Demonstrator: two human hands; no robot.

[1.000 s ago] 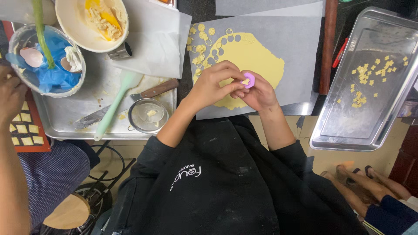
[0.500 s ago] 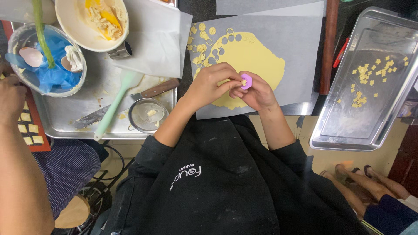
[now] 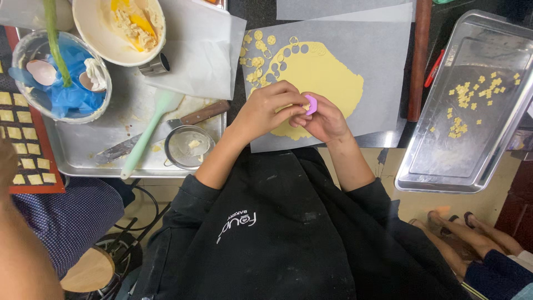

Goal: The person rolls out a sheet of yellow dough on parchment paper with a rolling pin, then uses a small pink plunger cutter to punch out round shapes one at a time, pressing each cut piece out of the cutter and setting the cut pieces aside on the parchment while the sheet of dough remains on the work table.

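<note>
A small purple cutter [image 3: 311, 104] is pinched btwn both hands above the rolled yellow dough sheet [image 3: 322, 78]. Left hand [image 3: 269, 109] is curled, fingertips closed on the cutter; right hand [image 3: 325, 119] grips it from below w/ fingers clenched round it. The dough lies on grey parchment [image 3: 377, 61] on the counter [image 3: 391, 139], round holes cut along its upper-left edge, cut discs [image 3: 256, 61] scattered just beside. A rolling pin [image 3: 417, 55] is laid right of the parchment, near a metal tray [image 3: 444, 161] w/ small dough pieces [image 3: 472, 91].
</note>
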